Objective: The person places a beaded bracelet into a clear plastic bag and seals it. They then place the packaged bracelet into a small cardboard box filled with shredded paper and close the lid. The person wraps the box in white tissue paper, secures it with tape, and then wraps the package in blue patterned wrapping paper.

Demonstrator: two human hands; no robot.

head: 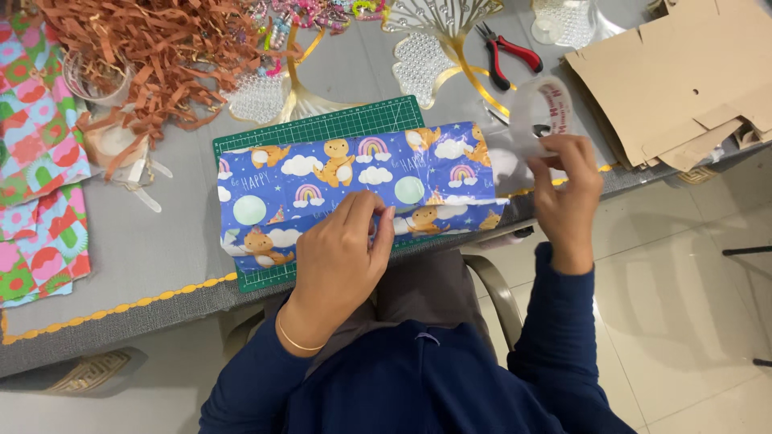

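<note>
A parcel wrapped in blue gift paper (354, 189), patterned with rainbows, clouds and small orange animals, lay lengthwise on a green cutting mat (322, 128) at the near edge of a grey table (161, 241), directly in front of you. Your left hand (342, 249) rested palm down on the parcel's near side, fingers curled together and pressing on the folded paper seam. Your right hand (567, 189) was raised just beyond the parcel's right end, its fingers pinching a roll of clear tape (543, 108); a stretch of tape ran from the roll towards the paper, though exactly where it ended could not be made out.

You wore dark blue sleeves, with a thin gold bangle (297, 341) on your left wrist. Behind the mat lay red-handled pliers (503, 52), gold ribbon (474, 76) and pearly fan-shaped decorations (422, 64). A heap of shredded brown paper (153, 48) filled the far left corner, and sheets of pink, red and green patterned paper (36, 169) hung over the table's left side. Flat brown cardboard (683, 72) lay at the far right. Below the table edge, pale floor tiles (683, 281) showed to your right.
</note>
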